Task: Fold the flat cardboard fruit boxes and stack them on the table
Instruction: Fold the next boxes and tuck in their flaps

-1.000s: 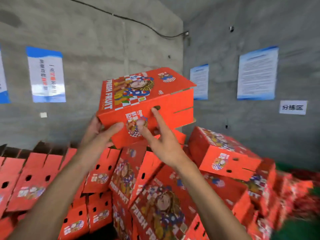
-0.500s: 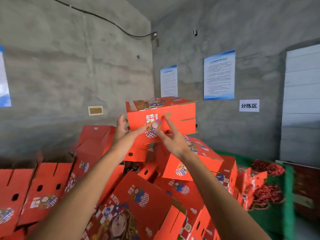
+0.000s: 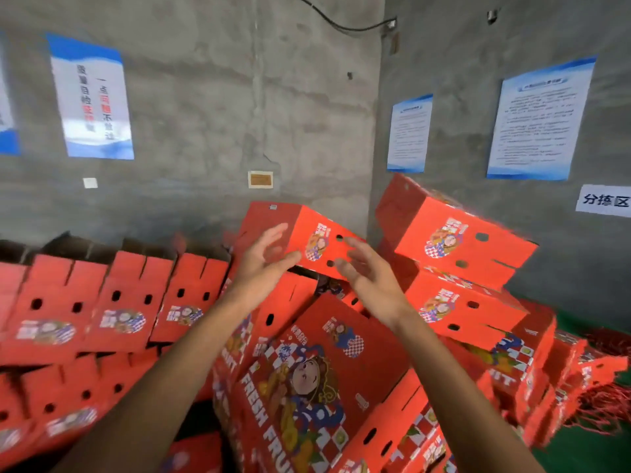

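Left hand [image 3: 263, 264] and right hand [image 3: 367, 273] open, empty, before folded red box [image 3: 307, 238] atop pile.

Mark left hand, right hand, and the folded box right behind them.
left hand [image 3: 264, 264], head view, on the palm.
right hand [image 3: 367, 274], head view, on the palm.
folded box [image 3: 316, 242], head view, on its printed side panel.

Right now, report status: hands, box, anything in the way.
Left hand open, right hand open, both empty. Folded box on the pile by the wall corner, tilted. Nothing between hands and box.
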The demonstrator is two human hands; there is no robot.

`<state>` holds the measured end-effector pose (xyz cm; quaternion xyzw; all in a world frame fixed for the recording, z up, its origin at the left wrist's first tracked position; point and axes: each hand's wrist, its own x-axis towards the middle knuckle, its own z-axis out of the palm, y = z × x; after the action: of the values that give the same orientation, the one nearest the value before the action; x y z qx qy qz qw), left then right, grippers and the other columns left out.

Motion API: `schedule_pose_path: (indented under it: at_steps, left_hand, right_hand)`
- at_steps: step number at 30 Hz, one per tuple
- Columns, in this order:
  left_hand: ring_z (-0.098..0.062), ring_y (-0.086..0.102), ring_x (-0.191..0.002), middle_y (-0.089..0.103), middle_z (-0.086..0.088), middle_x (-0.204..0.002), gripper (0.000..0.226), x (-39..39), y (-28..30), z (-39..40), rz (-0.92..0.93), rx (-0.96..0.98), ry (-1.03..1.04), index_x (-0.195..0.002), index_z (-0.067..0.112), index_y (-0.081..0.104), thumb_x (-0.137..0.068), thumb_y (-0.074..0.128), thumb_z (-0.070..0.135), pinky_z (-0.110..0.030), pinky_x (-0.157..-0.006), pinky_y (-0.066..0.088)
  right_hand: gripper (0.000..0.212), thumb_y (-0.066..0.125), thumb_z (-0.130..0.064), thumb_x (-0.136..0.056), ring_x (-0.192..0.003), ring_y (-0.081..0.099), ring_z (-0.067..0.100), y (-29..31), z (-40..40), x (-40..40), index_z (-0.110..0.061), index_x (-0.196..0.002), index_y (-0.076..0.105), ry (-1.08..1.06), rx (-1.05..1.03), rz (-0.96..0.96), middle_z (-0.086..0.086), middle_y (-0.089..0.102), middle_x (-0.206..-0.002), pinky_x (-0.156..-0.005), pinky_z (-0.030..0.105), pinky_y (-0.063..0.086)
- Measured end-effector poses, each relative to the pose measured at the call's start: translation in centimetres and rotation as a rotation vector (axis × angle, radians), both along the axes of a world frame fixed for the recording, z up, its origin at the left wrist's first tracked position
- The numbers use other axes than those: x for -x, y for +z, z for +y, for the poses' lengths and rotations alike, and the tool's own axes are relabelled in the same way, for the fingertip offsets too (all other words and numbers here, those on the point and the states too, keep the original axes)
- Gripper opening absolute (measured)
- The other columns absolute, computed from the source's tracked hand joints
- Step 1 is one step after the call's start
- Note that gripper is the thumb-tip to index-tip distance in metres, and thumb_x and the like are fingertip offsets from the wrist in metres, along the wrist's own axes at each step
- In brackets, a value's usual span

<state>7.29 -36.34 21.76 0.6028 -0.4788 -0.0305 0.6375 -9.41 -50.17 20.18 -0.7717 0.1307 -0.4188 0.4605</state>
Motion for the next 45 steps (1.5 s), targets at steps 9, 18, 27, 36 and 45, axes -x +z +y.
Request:
schedule_pose_path:
  at_steps: [9, 18, 27, 36, 45]
  left_hand:
    - [-0.009, 0.066, -0.117, 0.062, 0.014, -0.136, 0.039, -5.3, -13.5, 22.9, 0.179, -0.139, 0.284, -0.125, 0.041, 0.063, -0.091, 0.077, 0.027, -0.023, -0.09, 0.054]
    - [-0.025, 0.066, -0.111, 0.062, -0.013, -0.135, 0.049, -4.6, -31.5, 40.8, 0.346, -0.498, 0.674, -0.133, 0.019, 0.063, -0.087, 0.08, 0.009, -0.044, -0.089, 0.056]
    - [-0.025, 0.028, -0.147, 0.033, 0.003, -0.161, 0.08, -1.8, -42.8, 44.6, 0.18, -1.07, 0.667, -0.15, 0.035, 0.043, -0.082, 0.084, 0.037, -0.047, -0.12, 0.03]
    - [-0.022, -0.013, -0.157, 0.003, 0.002, -0.172, 0.093, -2.6, -45.8, 43.4, 0.018, -1.309, 0.697, -0.16, 0.034, 0.021, -0.085, 0.072, 0.059, -0.061, -0.125, 0.007]
    - [-0.027, 0.028, -0.151, 0.033, -0.002, -0.16, 0.056, -3.1, -44.0, 43.8, -0.242, -1.491, 0.606, -0.154, 0.031, 0.032, -0.103, 0.052, 0.043, -0.053, -0.115, 0.037]
  right_hand:
    - [0.041, 0.066, -0.02, -0.097, -0.116, 0.055, -0.016, -13.2, 17.5, -9.0, -0.03, -0.135, 0.055, 0.375, -0.114, 0.135, -0.012, 0.061, -0.133, -0.107, 0.019, 0.046]
    - [0.051, 0.067, -0.046, -0.097, -0.136, 0.048, 0.004, -29.2, 30.3, -12.7, -0.041, -0.146, 0.052, 0.634, -0.159, 0.509, -0.014, 0.049, -0.152, -0.108, 0.027, 0.045]
    - [0.051, 0.073, -0.031, -0.095, -0.14, 0.041, 0.013, -41.4, 33.4, -11.7, -0.03, -0.143, 0.058, 0.562, 0.061, 0.854, -0.007, 0.044, -0.154, -0.106, 0.028, 0.034]
    - [0.103, 0.073, -0.062, -0.083, -0.158, -0.002, 0.027, -46.5, 32.3, -11.3, -0.04, -0.161, 0.009, 0.478, 0.673, 1.085, -0.005, -0.008, -0.172, -0.123, 0.052, 0.018]
    - [0.078, 0.068, -0.055, -0.092, -0.154, 0.023, 0.018, -45.0, 31.0, -11.0, -0.032, -0.158, 0.034, 0.505, 0.602, 1.041, -0.005, 0.024, -0.168, -0.122, 0.039, 0.024]
